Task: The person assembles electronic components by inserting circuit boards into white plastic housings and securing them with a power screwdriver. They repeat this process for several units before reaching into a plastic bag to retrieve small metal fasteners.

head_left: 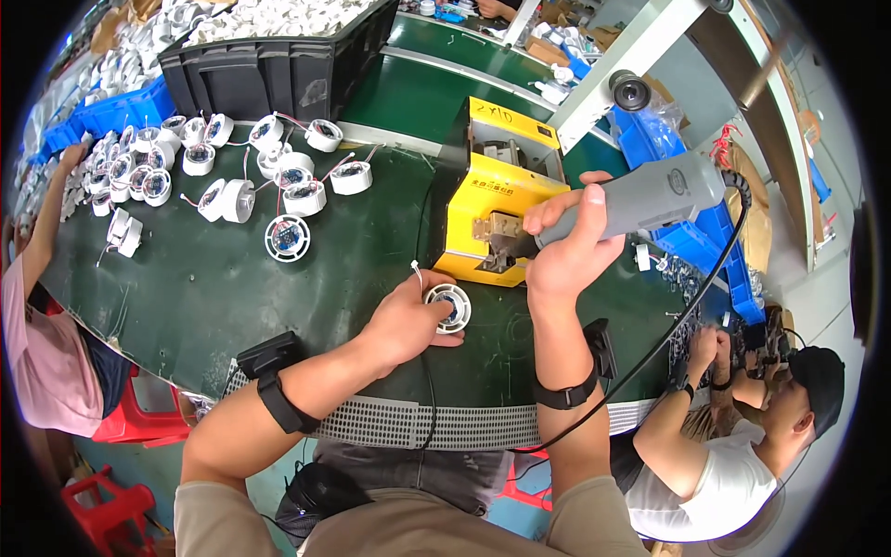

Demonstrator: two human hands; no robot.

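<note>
Head view, looking down over both forearms. Left hand (406, 320) lies flat-curled over a small round white part (449, 307), fingers wrapped on its near and left rim, thumb along the side; part sits on the green table (213, 278), pressed in place, its open face up. A short white wire sticks up just left of it.

Right hand (566, 246) is closed in a full fist round the grey electric screwdriver (640, 200). Tool's long axis runs from upper right down to lower left, tip end hidden behind the fist and the yellow machine (492, 200); cannot tell whether the tip touches anything. Black cable (715, 278) trails from the tool's rear down past the right wrist.

Key relation: the round part lies below and left of the screwdriver fist, near but apart; the left hand is already on it, the right is the farther one. Yellow machine stands just behind both, touching neither hand that I can see.

Outward: more round white parts (278, 176) scattered on the table's far left, a black crate (269, 70) heaped with white pieces behind them, blue bins (677, 139) at right. Other people at both edges: a pink sleeve (19, 306) left, a person in a white shirt (715, 483) lower right, working over small parts.
</note>
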